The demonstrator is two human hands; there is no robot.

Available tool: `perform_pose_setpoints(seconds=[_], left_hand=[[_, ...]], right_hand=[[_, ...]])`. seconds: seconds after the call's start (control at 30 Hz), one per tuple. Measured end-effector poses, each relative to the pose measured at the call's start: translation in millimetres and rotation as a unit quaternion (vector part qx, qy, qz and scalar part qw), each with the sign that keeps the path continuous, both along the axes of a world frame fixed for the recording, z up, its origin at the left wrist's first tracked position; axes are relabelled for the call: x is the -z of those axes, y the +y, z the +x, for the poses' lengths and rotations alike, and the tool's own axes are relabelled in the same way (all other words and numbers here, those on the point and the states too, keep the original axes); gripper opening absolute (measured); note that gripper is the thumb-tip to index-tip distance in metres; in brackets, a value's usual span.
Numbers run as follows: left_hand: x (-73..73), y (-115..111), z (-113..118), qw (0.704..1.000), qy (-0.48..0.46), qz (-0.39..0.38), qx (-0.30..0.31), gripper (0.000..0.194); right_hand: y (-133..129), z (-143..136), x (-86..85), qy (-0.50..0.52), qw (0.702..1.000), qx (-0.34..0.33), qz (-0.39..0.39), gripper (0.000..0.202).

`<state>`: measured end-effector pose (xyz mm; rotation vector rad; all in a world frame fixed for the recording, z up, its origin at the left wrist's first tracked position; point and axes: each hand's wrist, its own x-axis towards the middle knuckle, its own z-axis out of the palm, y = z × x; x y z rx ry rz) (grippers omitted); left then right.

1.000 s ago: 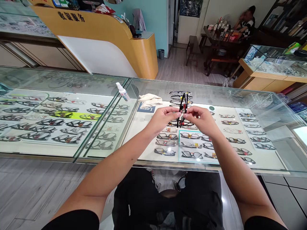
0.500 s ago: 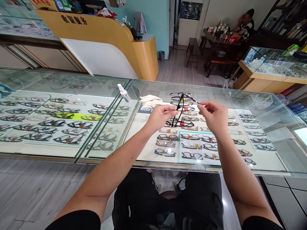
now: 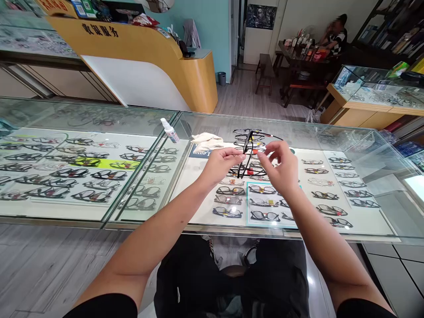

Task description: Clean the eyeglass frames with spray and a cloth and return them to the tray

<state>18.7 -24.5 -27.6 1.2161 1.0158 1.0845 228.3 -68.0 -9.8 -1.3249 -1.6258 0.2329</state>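
A pair of black-framed eyeglasses (image 3: 247, 145) is held up above the glass counter, tilted, with one temple stretching out to the right. My left hand (image 3: 222, 162) is closed in a pinch on the frame at its left side. My right hand (image 3: 281, 167) hovers just right of the glasses, thumb and fingers curved and apart, with nothing visible between them. Whether a fingertip touches the frame is hard to make out. Behind my left hand, a cream cloth (image 3: 208, 141) lies on the counter, and a white spray bottle (image 3: 170, 130) stands to its left.
The glass display counter (image 3: 198, 229) spans the view, with rows of eyeglasses (image 3: 231, 191) under its top. Across the aisle stand a yellow and white cashier desk (image 3: 195, 79) and another display case (image 3: 371, 104). A person (image 3: 336, 37) sits at a dark table at the back.
My right hand has let go of the temple's end and moved left and slightly down, closer to the frame. My left hand keeps its hold on the eyeglasses almost in place.
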Motion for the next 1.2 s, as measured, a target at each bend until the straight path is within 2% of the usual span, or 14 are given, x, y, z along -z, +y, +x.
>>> perform_pose_setpoints(seconds=[0.13,0.3,0.43,0.63,0.77,0.93,1.0,1.07,1.13,1.2], left_hand=[[-1.8,-4,2,0.999,0.013,0.005,0.035,0.049],[0.8,-6,7,0.999,0.007,0.002,0.036,0.048],[0.3,-4,6,1.0,-0.006,0.012,-0.003,0.046],[-14.2,0,-1,0.993,-0.076,0.015,-0.084,0.044],[-20.9,1,-4,0.982,-0.149,-0.017,-0.113,0.042],[-19.3,3,-5,0.972,-0.197,-0.046,-0.117,0.039],[-17.1,3,-4,0.974,-0.194,-0.041,-0.113,0.039],[-14.6,2,-2,0.979,-0.166,-0.023,-0.114,0.039],[-12.2,0,0,0.986,-0.123,-0.002,-0.113,0.038],[-9.7,-4,4,0.991,-0.092,0.011,-0.094,0.039]], right_hand=[[-1,-10,8.5,0.043,0.996,-0.059,-0.048,0.026],[1,-11,12.2,0.087,0.991,-0.059,-0.077,0.02],[5,-8,11.7,0.105,0.99,-0.023,-0.092,0.021],[12,-1,10.2,0.18,0.978,0.032,-0.103,0.017],[16,1,12.2,0.233,0.966,0.031,-0.108,0.02],[19,0,19.3,0.277,0.947,0.01,-0.159,0.029],[18,0,19.7,0.268,0.95,0.016,-0.159,0.03],[14,-1,17.1,0.223,0.967,0.042,-0.114,0.029],[8,-4,13.1,0.147,0.986,0.06,-0.048,0.027],[2,-9,10.5,0.052,0.998,0.03,0.003,0.027]])
